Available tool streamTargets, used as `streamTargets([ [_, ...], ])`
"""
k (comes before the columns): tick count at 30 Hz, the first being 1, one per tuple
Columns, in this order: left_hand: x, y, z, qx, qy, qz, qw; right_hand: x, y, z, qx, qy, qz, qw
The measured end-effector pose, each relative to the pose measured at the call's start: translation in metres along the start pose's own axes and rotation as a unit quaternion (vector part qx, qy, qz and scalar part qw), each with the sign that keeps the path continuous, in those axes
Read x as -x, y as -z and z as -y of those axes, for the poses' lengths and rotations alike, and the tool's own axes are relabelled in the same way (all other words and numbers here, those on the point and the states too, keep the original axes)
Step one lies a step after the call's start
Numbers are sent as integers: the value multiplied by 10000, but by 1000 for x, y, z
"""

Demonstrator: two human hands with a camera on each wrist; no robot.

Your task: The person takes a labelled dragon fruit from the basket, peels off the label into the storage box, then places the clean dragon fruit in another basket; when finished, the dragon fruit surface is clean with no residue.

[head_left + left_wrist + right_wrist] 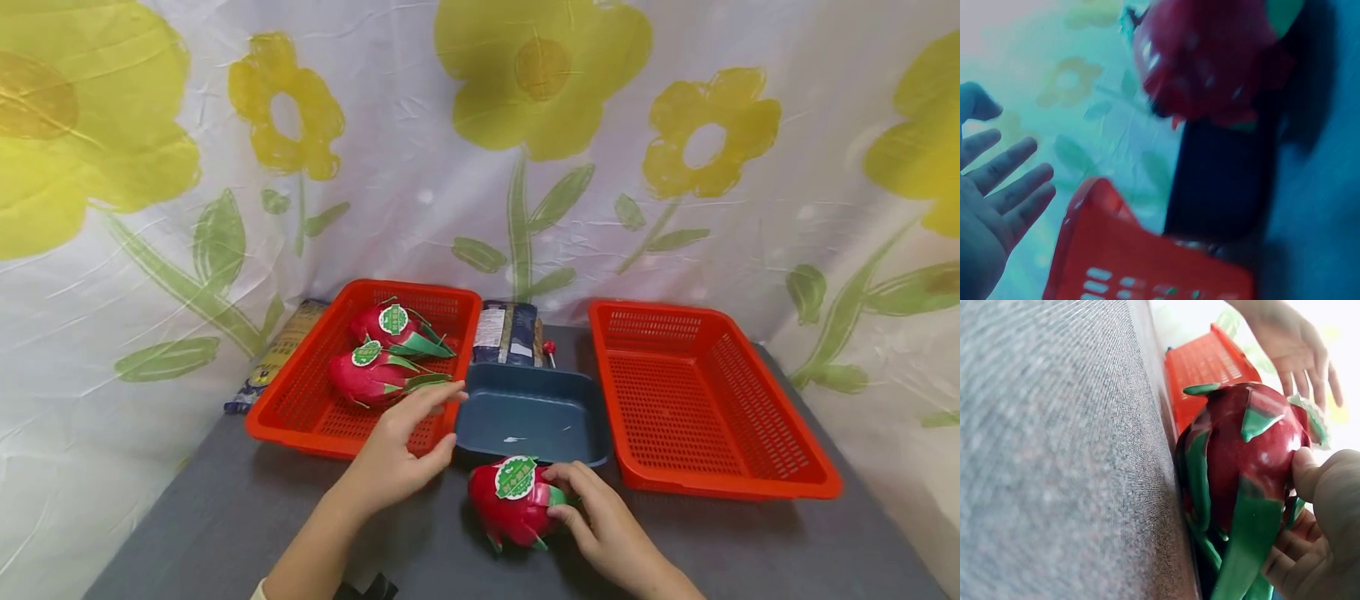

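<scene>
A red dragon fruit (510,504) with green-tipped scales and a green-and-white sticker sits on the grey table, in front of the blue tray (536,417). My right hand (603,525) grips its leafy end, thumb and fingers on opposite sides in the right wrist view. My left hand (401,454) is held near the front right corner of the left red basket (296,433), its fingers spread and holding nothing. Inside that basket lie two more dragon fruits, a rear one (375,325) and a front one (356,379), both stickered. The left wrist view is blurred.
A second red basket (750,487) stands to the right of the tray. Behind the tray are a dark printed packet (506,333) and a red lollipop-like item (550,347). Another packet (281,354) lies left of the left basket. A flowered curtain (405,167) hangs behind.
</scene>
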State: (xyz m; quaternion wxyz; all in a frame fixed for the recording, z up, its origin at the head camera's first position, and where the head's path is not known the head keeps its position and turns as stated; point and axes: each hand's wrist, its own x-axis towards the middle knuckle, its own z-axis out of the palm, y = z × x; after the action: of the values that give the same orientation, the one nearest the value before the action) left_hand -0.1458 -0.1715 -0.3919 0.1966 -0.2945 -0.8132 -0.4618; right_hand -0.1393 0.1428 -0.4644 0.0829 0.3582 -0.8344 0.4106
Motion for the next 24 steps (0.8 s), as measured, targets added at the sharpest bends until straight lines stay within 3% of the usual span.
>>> streamTargets([
  [6, 15, -21, -8, 586, 343, 935, 9933, 1, 3, 2, 109, -410, 205, 9989],
  [10, 22, -31, -8, 748, 981, 1803, 9758, 2, 6, 2, 179, -427, 250, 9986],
  [13, 27, -39, -3, 606, 1476, 2205, 9622, 4, 6, 2, 132, -447, 306, 9984],
  [19, 33, -51, 7, 502, 1785, 2236, 9569, 3, 9, 4, 24, -663, 444, 9968],
  [24, 37, -56, 16, 602, 1866, 2237, 9547, -10, 25, 20, 379, -922, 612, 9931],
])
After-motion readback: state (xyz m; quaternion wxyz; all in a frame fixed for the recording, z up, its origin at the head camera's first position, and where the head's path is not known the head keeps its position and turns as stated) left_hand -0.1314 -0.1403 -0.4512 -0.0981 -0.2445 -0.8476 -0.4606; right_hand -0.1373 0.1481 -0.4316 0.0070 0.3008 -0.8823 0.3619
